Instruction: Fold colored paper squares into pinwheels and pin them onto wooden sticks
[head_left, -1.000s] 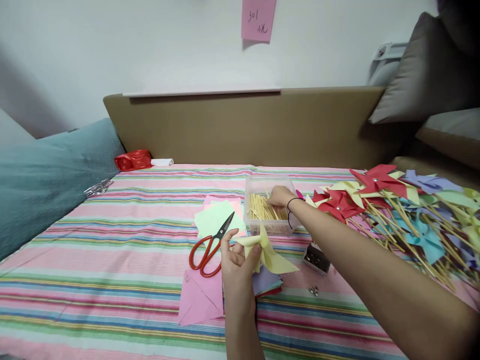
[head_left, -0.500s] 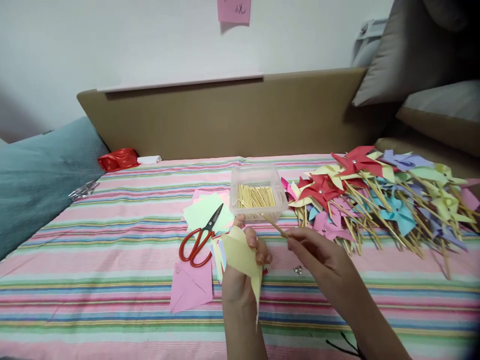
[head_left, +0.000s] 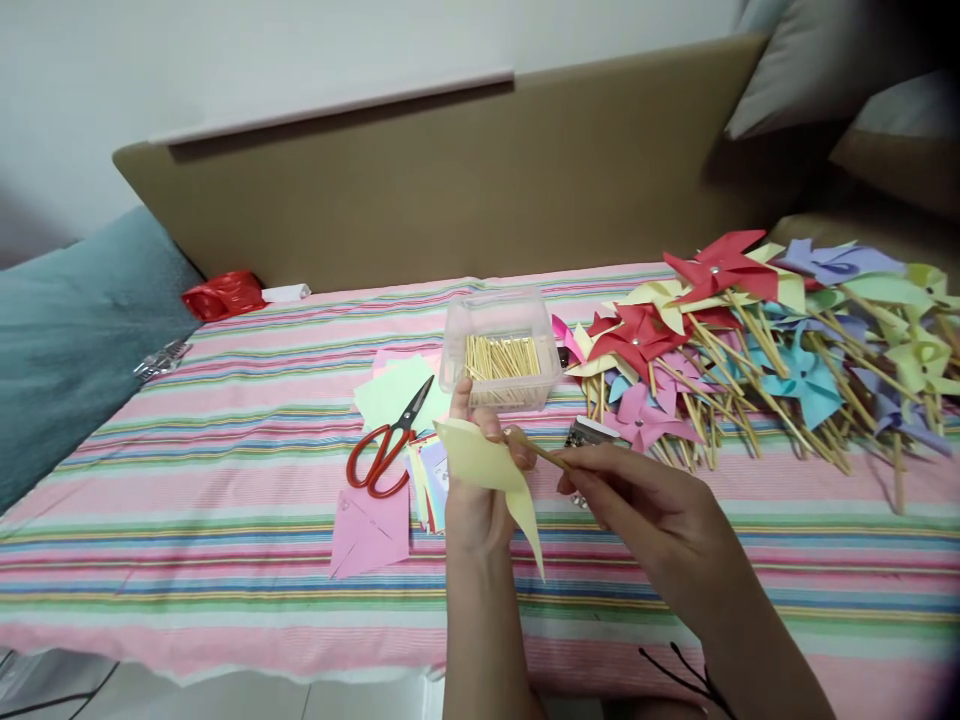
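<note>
My left hand [head_left: 477, 478] is closed on a folded pale yellow paper pinwheel [head_left: 489, 470], held upright above the striped cloth. My right hand [head_left: 637, 505] pinches a thin wooden stick [head_left: 541, 453] whose tip points at the back of the yellow pinwheel. Behind my hands stands a clear plastic box of wooden sticks [head_left: 501, 356]. Red-handled scissors [head_left: 386, 446] lie left of my left hand on a stack of coloured paper squares [head_left: 397, 392]. A pink folded paper [head_left: 367, 530] lies at the near left.
A big heap of finished pinwheels on sticks [head_left: 757, 340] covers the right of the striped table [head_left: 187, 480]. A small box of pins [head_left: 589, 433] sits by the heap. A red bag [head_left: 223, 295] and teal cushion [head_left: 67, 330] lie left; a brown padded backrest [head_left: 450, 190] runs behind.
My right hand left the stick box with one stick and brought it to the yellow pinwheel. My left hand raised and turned the pinwheel. The view tilted downward.
</note>
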